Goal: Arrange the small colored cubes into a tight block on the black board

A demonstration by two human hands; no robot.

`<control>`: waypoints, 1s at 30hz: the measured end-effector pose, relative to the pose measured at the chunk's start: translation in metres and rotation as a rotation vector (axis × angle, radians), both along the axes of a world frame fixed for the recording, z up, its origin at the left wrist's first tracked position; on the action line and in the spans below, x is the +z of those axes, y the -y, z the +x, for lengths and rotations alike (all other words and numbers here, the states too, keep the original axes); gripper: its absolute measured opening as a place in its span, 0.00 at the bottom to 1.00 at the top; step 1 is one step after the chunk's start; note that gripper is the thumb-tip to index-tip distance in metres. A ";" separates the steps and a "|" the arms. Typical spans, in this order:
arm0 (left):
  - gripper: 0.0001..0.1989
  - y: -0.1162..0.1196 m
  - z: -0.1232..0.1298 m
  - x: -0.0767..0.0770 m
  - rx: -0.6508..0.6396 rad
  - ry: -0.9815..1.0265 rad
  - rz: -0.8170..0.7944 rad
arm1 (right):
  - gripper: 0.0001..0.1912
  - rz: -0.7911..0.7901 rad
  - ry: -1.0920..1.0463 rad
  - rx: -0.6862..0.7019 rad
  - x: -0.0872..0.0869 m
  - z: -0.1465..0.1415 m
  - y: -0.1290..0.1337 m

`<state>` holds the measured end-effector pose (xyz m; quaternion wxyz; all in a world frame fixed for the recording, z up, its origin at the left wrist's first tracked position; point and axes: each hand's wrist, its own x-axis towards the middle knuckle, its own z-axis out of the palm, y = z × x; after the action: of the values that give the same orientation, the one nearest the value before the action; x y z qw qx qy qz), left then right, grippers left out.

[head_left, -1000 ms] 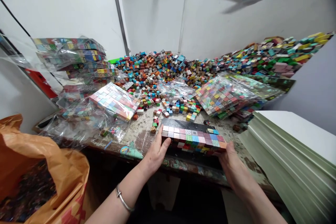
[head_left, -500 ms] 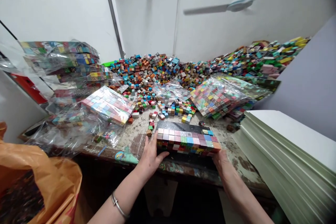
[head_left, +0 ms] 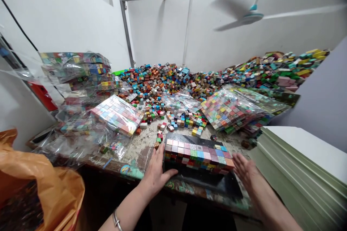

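A block of small multicoloured cubes (head_left: pixel 196 154), set in tight rows, lies across a black board (head_left: pixel 184 139) at the front of the table. My left hand (head_left: pixel 157 171) rests against the block's left end, fingers stretched along it and thumb pointing right in front of it. Just off the right end, my right hand (head_left: pixel 245 168) is held with straight fingers, palm turned toward the block, a small gap between them. Two or so loose cubes (head_left: pixel 221 148) sit on the board behind the rows. Nothing is gripped in either hand.
Loose cubes (head_left: pixel 162 79) are heaped along the wall. Plastic-wrapped cube slabs (head_left: pixel 118 113) are stacked at left, with more wrapped packs (head_left: pixel 227 110) at right. An orange bag (head_left: pixel 59 184) stands front left. Pale green sheets (head_left: pixel 300 173) are piled at right.
My right hand has come off the block's right end and opened outward. My left hand stays at the left end. The view has shifted, so the board's front right corner now shows.
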<state>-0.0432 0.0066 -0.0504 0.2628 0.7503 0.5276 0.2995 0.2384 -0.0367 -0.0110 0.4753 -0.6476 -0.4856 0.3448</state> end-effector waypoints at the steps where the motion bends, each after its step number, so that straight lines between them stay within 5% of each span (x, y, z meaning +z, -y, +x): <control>1: 0.41 0.001 -0.003 0.000 0.013 0.016 0.017 | 0.41 -0.013 -0.034 -0.059 0.010 0.004 -0.005; 4: 0.35 0.003 -0.011 -0.002 0.038 0.086 0.125 | 0.33 -0.032 0.083 -0.022 0.041 0.009 -0.033; 7: 0.26 0.002 -0.016 -0.007 0.086 0.189 0.190 | 0.28 -0.117 0.613 0.246 0.060 0.000 -0.082; 13: 0.20 -0.001 -0.020 -0.018 0.176 0.358 0.210 | 0.19 -0.264 0.976 0.383 0.048 -0.028 -0.164; 19: 0.19 0.001 -0.020 -0.016 0.159 0.292 0.196 | 0.14 -0.322 1.171 0.355 0.026 -0.036 -0.184; 24: 0.19 0.001 -0.020 -0.016 0.139 0.243 0.213 | 0.21 -0.313 1.166 0.335 0.018 -0.032 -0.190; 30: 0.19 0.001 -0.020 -0.016 0.142 0.242 0.226 | 0.23 -0.207 1.026 0.293 0.038 -0.020 -0.186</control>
<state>-0.0630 0.0056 -0.0669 0.2166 0.6945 0.5068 0.4626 0.2186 0.1494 0.0269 0.0579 -0.7018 -0.7039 0.0929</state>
